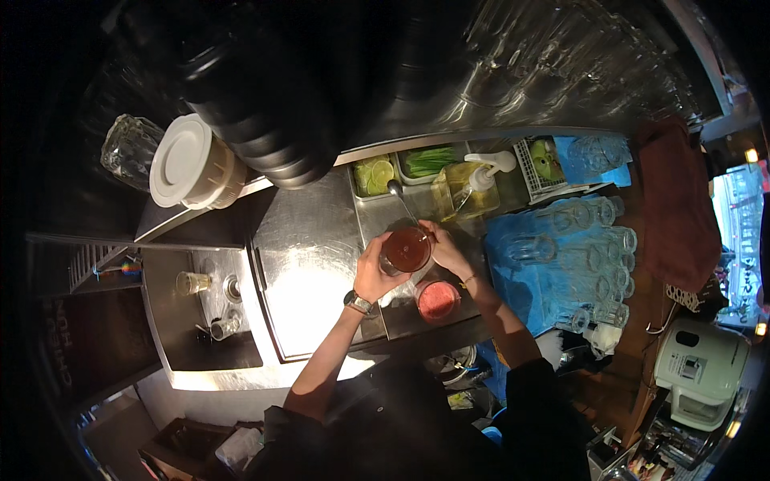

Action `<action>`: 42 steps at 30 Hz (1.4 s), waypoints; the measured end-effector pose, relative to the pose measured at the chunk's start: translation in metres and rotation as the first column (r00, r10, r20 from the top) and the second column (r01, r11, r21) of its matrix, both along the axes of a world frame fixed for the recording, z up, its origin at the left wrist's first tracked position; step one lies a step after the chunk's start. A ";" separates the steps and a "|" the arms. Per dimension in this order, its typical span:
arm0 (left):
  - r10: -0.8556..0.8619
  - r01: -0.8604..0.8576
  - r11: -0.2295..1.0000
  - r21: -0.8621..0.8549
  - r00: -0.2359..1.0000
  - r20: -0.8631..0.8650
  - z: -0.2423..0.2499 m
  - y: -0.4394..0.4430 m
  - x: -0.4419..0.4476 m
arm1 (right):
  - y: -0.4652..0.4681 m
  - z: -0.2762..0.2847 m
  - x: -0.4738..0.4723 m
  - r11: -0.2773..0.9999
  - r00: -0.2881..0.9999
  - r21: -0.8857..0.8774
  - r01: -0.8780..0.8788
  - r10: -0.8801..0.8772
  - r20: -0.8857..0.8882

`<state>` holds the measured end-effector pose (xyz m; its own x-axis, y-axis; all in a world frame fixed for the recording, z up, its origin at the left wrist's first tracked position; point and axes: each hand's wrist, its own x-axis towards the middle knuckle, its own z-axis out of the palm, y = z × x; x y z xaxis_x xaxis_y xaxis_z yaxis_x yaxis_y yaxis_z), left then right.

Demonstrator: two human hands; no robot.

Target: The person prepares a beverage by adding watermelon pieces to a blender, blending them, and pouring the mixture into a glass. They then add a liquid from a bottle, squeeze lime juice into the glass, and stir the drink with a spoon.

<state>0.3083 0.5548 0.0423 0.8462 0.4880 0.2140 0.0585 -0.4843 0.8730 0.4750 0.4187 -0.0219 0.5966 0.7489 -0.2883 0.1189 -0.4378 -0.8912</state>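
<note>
Over the steel counter (319,210), my left hand (370,270) wraps around a glass of dark red drink (407,249). At the far side of that glass, my right hand (442,246) grips a long bar spoon (395,187); its bowl points up and away, and its other end is hidden by the hand and the glass. Just below the held glass stands a second glass (438,300) with a frothy pinkish-red drink. Behind my hands are a tub of lime slices (380,173) and a clear pump bottle of yellowish liquid (463,192).
Several upturned glasses (592,258) stand on a blue cloth (511,270) at the right. Green strips fill a tub (430,161) behind. A sink (222,349) with glasses lies left. Above it, a white-lidded container (180,162) sits on a shelf. A pale green appliance (701,367) stands far right.
</note>
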 end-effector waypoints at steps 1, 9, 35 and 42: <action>0.007 -0.008 1.000 0.011 1.000 0.016 0.003 0.000 0.001 | 0.000 -0.002 0.000 0.999 1.000 0.030 -0.009 0.010 -0.001; 0.012 -0.009 1.000 -0.030 0.997 0.080 0.005 0.001 0.008 | -0.031 0.021 -0.002 0.999 0.999 -0.024 0.031 -0.031 0.028; 0.523 -0.522 0.851 0.058 0.832 -0.187 0.078 0.068 -0.365 | 0.253 0.003 -0.249 0.762 0.435 -0.019 -0.648 0.390 0.812; 0.330 -0.336 0.940 -0.049 0.938 -0.102 0.058 0.061 -0.269 | 0.022 0.053 -0.279 0.989 0.956 0.151 -0.006 -0.038 0.292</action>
